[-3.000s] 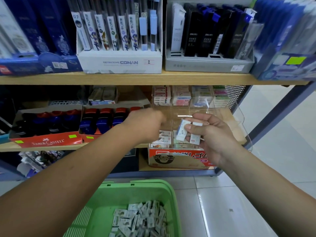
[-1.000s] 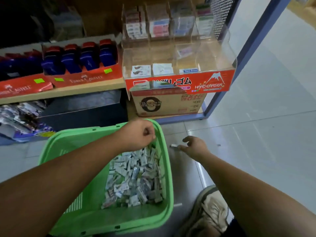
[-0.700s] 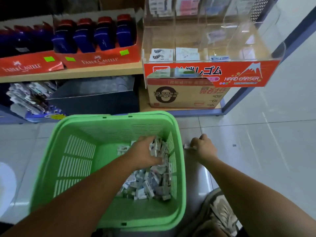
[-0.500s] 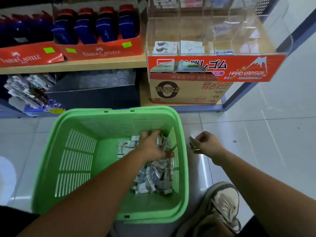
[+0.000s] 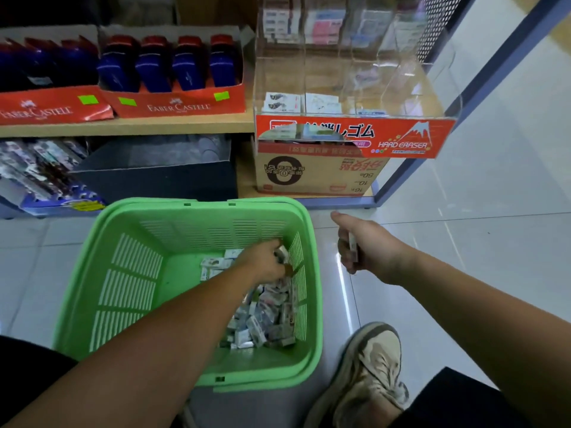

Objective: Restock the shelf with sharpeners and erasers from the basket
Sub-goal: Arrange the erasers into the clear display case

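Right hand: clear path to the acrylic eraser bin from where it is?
Probably yes. The right hand, gripping a small packet, sits beside the basket; nothing stands between it and the open-topped bin above.

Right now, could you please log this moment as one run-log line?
stage: picking stock | left hand: in green basket, gripping eraser packets | right hand: holds single packet beside basket | display bin: few packets inside
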The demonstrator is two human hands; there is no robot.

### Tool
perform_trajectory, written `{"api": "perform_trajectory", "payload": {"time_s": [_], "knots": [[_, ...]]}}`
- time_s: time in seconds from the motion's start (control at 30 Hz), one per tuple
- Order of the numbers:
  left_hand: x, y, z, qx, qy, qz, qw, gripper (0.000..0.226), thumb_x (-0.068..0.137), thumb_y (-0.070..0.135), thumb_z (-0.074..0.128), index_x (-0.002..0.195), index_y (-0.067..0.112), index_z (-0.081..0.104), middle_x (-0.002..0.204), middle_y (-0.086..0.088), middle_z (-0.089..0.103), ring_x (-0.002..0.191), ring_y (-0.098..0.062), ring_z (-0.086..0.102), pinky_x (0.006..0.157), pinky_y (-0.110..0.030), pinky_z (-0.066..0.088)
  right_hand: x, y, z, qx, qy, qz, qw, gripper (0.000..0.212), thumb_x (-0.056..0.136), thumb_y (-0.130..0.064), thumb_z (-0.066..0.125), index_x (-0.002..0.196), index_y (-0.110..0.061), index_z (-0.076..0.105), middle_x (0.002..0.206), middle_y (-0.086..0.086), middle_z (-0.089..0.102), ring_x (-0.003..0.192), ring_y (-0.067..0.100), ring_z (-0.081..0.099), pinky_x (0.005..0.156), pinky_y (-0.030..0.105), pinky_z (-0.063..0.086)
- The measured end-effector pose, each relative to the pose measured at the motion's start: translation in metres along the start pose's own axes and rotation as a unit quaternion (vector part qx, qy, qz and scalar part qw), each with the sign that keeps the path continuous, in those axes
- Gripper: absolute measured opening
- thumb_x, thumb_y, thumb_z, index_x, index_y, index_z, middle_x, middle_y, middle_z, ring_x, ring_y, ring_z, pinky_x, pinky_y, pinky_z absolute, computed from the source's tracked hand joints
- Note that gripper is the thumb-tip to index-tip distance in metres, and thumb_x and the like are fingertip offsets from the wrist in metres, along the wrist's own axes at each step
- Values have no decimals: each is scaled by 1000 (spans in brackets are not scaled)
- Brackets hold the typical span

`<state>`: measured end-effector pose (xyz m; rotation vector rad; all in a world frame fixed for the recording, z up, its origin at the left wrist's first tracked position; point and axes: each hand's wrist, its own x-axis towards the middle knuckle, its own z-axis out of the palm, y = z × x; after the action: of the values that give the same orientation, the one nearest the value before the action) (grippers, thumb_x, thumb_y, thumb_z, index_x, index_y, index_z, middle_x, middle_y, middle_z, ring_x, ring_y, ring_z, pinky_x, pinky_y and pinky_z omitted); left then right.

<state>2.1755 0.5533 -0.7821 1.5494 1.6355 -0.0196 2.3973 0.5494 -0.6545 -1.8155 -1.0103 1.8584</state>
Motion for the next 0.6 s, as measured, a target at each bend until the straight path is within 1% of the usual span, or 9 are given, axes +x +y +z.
{"api": "perform_trajectory", "payload": {"time_s": [0.07,0.1,0.17,0.23,0.33,0.4,0.5,0.57,0.6], "knots": [[-5,-3,-9,-44,9,17,999,25,83,34,77,105,28,66,101,5,70,98,-25,67,80,-29,54,-17,-15,-2,-77,-2,-15,997,53,105,-45,49,61,-17,42,53,12,39,50,26,42,57,34,38],[-9,-2,-15,-67,8,28,997,17,85,26,77,96,27,63,95,3,68,92,-25,68,76,-30,56,-26,-23,-2,-108,-10,-24,994,55,107,-40,47,58,-16,42,51,12,41,50,26,44,57,34,39],[-23,3,-28,-93,5,48,995,17,88,19,77,92,25,61,93,-2,66,81,-26,70,66,-37,61,-46,-41,-1,-163,-21,-36,986,55,110,-36,43,61,-11,47,51,13,48,52,26,47,58,34,44],[-43,13,-44,-101,0,53,993,16,89,18,77,93,22,61,97,-10,66,73,-26,70,53,-37,60,-64,-58,3,-197,-23,-46,979,48,112,-38,41,79,-6,54,54,11,51,50,25,49,55,32,47],[-71,34,-76,-117,-15,77,990,16,89,19,77,94,24,63,96,-11,64,64,-21,68,48,-32,57,-85,-80,14,-223,-15,-62,973,41,111,-43,43,106,-7,63,57,4,53,47,22,49,60,33,47],[-94,55,-105,-137,6,96,986,14,88,19,76,95,25,65,92,-8,64,58,-17,62,45,-27,52,-99,-96,25,-238,-6,-77,968,44,109,-49,45,109,-10,66,66,4,56,43,20,46,66,34,42],[-132,86,-153,-176,29,134,975,15,88,21,78,98,22,67,84,-6,64,56,-17,60,45,-28,47,-118,-123,37,-260,1,-109,960,41,104,-52,55,111,-15,69,83,6,57,41,18,36,52,26,34],[-156,101,-181,-199,27,162,966,16,90,25,78,101,21,66,76,-3,67,58,-16,63,45,-29,46,-125,-138,43,-259,-13,-118,959,33,100,-47,64,112,-17,73,81,6,55,42,15,34,48,23,29],[-166,107,-192,-212,29,173,961,17,91,26,77,102,22,66,75,-2,69,59,-16,64,45,-28,45,-125,-145,45,-242,-18,-123,962,30,100,-43,66,113,-16,73,80,7,58,42,14,35,48,23,31]]}}
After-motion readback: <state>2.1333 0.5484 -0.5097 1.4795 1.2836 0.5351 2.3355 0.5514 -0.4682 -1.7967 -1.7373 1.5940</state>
